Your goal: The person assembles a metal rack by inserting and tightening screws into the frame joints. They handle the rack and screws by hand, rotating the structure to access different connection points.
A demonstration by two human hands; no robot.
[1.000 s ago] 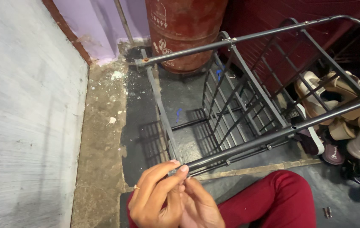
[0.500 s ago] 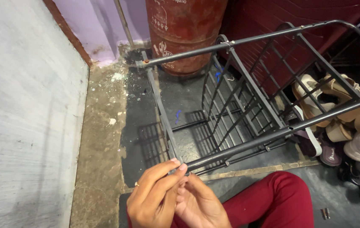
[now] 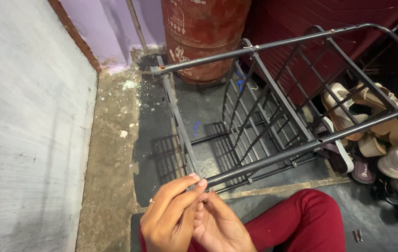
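Dark floor (image 3: pixel 161 140) under metal rack (image 3: pixel 273 135)

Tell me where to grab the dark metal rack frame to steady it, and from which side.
Probably the near long tube of the rack frame, just beyond the corner where both hands, left and right, are pinching. It is bare and round there, clear of the slatted shelf, so wrap it from above on the person's side.

rack (image 3: pixel 273 121) corner: hidden behind fingers (image 3: pixel 180 191) | shoes (image 3: pixel 395 158): cut off
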